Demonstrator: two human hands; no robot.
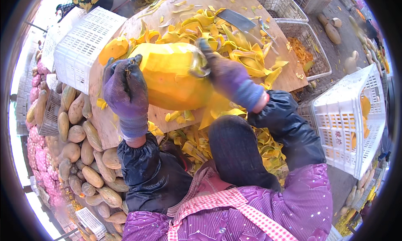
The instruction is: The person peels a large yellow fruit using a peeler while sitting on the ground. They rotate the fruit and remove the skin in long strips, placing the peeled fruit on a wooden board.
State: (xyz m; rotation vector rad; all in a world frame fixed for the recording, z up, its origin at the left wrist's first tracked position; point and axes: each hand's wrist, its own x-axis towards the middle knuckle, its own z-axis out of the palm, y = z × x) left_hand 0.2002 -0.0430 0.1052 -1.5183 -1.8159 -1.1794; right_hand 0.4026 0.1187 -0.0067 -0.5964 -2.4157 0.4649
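Note:
A large peeled orange squash (171,79) is held above a wooden board (102,124). My left hand (126,84), in a purple and dark work glove, grips the squash's left end. Gloved alike and blurred, my right hand (227,73) holds a metal peeler (200,64) against the right end. A strip of yellow peel (213,112) hangs below that end. Behind the squash, yellow peelings (245,57) lie heaped on the board. Another peeled orange piece (114,48) rests beyond my left hand. A wide knife blade (237,19) lies on the heap's far side.
Whole squashes (92,176) are piled at the left, beside an upturned white crate (89,43). A white crate (342,131) with orange pieces stands at the right. Another crate (326,63) behind it holds orange scraps. Peelings (194,148) cover the ground around my knee.

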